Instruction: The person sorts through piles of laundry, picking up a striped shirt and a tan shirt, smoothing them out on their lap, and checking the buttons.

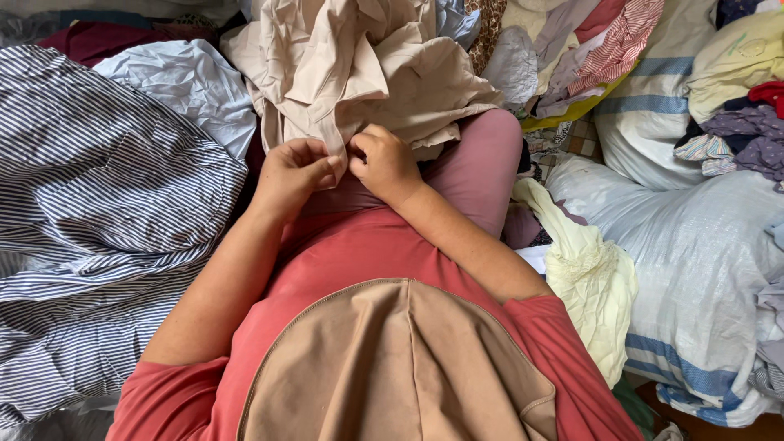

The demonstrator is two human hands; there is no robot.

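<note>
Left hand: its grip is pinched shut, thumb and forefinger on a narrow strip of the beige garment.
Right hand: its grip is curled shut on the same strip, knuckles up, fingertips just beside the left hand's.
Beige garment: creased woven cloth, matte, heaped on the person's lap and falling from the pile above down to both hands.
Lap: mauve trousers under the garment, smooth cloth; red shirt below the hands.
White sack: large woven plastic sack with blue stripes at its lower end, stuffed full and rounded, on the person's right; its contents cannot be seen.
Second sack: white with a blue band, behind the first, folded clothes heaped on top of it.
Cream garment: soft, crinkled, draped between the right arm and the white sack.
Striped cloth: navy and white fine stripes, rumpled, spread wide on the left.
Pale blue shirt: wrinkled, lying just above the striped cloth.
</note>
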